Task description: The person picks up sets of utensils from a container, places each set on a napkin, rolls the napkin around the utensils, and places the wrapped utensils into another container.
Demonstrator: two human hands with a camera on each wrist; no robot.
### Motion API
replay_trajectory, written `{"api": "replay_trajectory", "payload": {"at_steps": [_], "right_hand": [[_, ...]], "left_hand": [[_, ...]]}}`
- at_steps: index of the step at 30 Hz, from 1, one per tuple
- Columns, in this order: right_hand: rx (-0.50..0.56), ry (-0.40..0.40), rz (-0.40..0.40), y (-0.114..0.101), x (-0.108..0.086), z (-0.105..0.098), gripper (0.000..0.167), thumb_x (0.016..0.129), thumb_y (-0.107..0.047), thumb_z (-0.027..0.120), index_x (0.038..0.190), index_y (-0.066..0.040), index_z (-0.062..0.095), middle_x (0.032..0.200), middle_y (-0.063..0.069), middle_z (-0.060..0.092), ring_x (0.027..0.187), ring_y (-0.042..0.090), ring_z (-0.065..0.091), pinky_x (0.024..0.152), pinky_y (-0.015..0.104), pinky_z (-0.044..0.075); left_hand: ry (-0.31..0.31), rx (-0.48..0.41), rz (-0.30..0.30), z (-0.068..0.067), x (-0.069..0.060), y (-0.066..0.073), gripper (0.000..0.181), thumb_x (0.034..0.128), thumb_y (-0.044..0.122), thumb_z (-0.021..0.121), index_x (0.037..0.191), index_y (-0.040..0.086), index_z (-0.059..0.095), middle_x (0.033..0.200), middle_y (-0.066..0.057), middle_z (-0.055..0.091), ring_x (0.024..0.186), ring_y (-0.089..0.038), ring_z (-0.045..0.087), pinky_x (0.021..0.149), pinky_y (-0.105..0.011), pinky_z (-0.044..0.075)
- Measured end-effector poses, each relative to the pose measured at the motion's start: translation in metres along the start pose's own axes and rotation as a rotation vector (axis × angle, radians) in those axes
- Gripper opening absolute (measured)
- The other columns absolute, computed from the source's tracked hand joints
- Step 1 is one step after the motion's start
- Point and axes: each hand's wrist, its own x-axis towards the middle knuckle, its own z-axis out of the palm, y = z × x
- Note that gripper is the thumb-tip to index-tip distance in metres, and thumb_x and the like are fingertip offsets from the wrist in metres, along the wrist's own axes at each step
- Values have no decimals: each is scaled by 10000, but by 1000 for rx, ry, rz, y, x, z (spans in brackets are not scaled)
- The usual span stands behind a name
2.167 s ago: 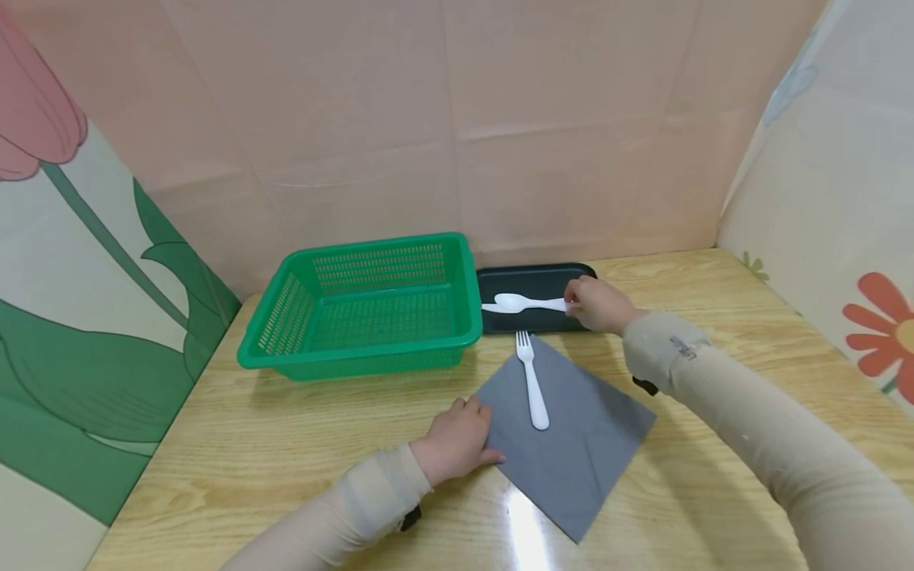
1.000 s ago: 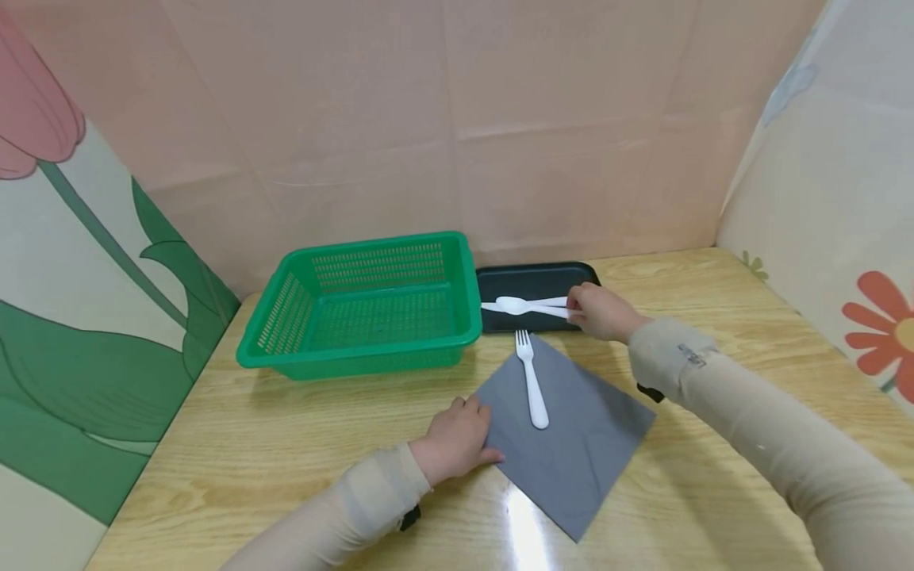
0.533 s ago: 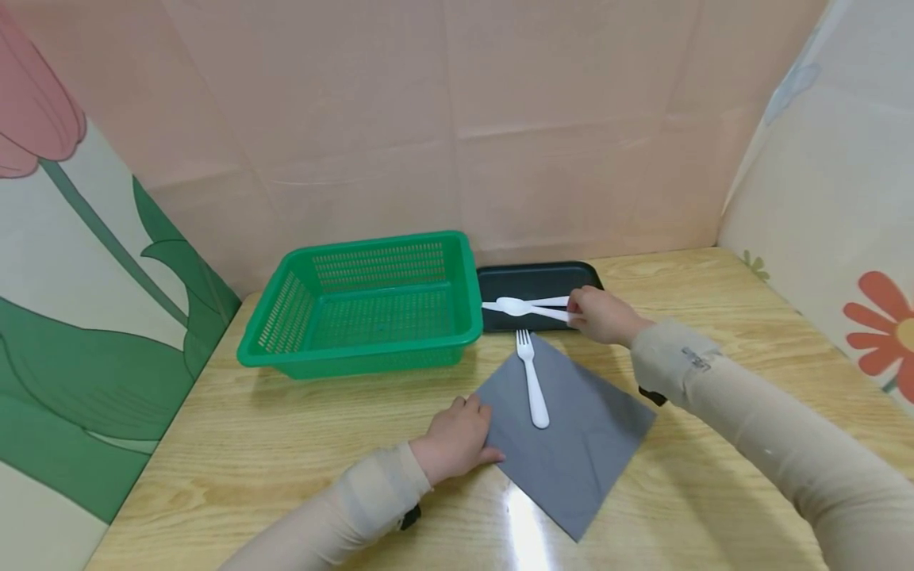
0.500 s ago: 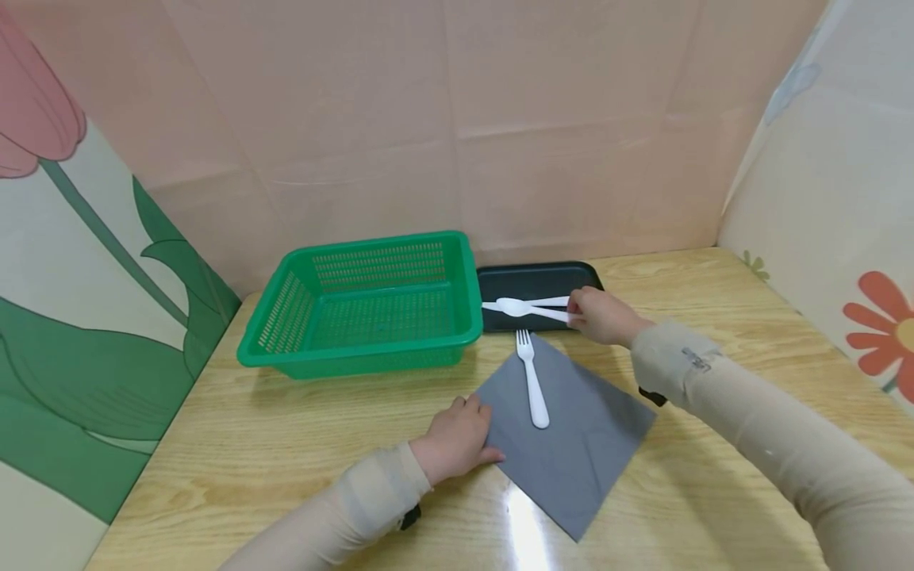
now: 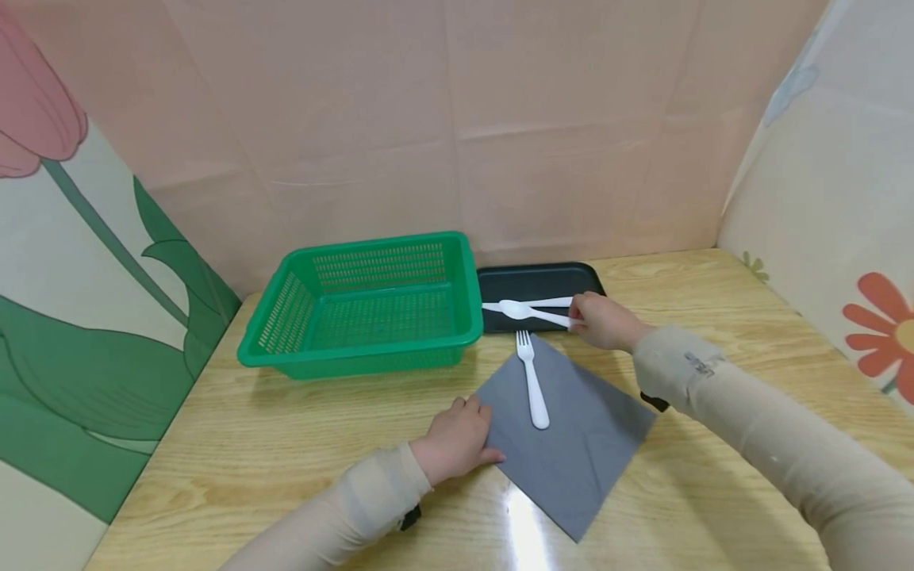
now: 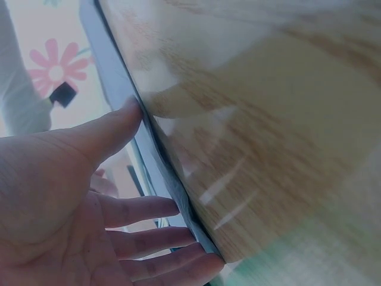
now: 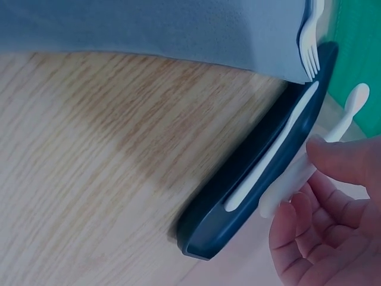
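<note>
My right hand (image 5: 607,319) pinches the handle of a white plastic spoon (image 5: 512,309) between thumb and fingers, above a shallow black tray (image 5: 535,279). Inside the tray lies a white plastic knife (image 7: 271,156), partly crossed by the spoon in the head view. At the left edge of a grey napkin (image 5: 571,460), my left hand (image 5: 457,440) rests with its fingers touching the border. The left wrist view shows those fingers (image 6: 158,241) extended along the napkin's edge. A white fork (image 5: 534,388) lies on the napkin, its tines over the corner nearest the tray.
Left of the tray stands a green plastic basket (image 5: 360,349) with perforated walls, nothing visible in it. Everything sits on a wood-grain table (image 5: 286,468). A pink-beige covering (image 5: 357,119) hangs behind, with flower-printed panels on both sides.
My right hand has shifted slightly right and toward me, and the spoon's handle end has swung toward me, apart from the knife. The left hand, napkin and fork have stayed put.
</note>
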Motion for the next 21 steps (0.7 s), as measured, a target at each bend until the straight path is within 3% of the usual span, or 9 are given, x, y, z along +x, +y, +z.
{"api": "replay_trajectory", "payload": {"at_steps": [9, 21], "right_hand": [[8, -33, 23, 2, 2, 5, 114, 870, -77, 606, 921, 17, 568, 839, 121, 582, 735, 206, 520, 670, 362, 463], [14, -35, 5, 1, 1, 6, 119, 855, -72, 625, 883, 28, 566, 776, 107, 572, 678, 188, 500, 620, 329, 442]], "left_hand": [[31, 20, 18, 3, 0, -2, 544, 816, 555, 611, 1018, 50, 597, 952, -56, 583, 816, -144, 543, 598, -235, 486], [29, 13, 18, 3, 1, -2, 548, 813, 554, 615, 1019, 47, 595, 954, -58, 581, 820, -145, 538, 604, -236, 487]]}}
